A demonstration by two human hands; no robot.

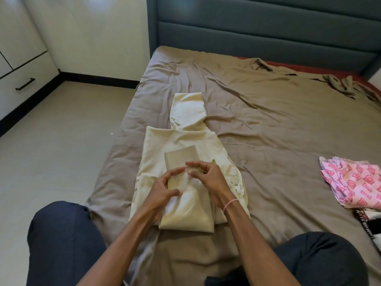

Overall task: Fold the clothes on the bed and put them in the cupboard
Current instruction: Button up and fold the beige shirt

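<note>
Brown sheeting covers the bed [268, 112], which fills most of the view below a padded blue-grey headboard [268, 27], with the white cupboard [18, 38] across the floor at the far left. Near the bed's left edge, just in front of the person's knees, the cream garment [185, 145] lies spread lengthwise with a narrower folded strip on top, and a pink patterned cloth [354, 182] sits crumpled well apart at the right. The left hand [165, 188] curls thumb and fingers round the strip's left side, while the right hand [210, 180] bends its fingers beside it, too blurred to tell whether they pinch anything.
</note>
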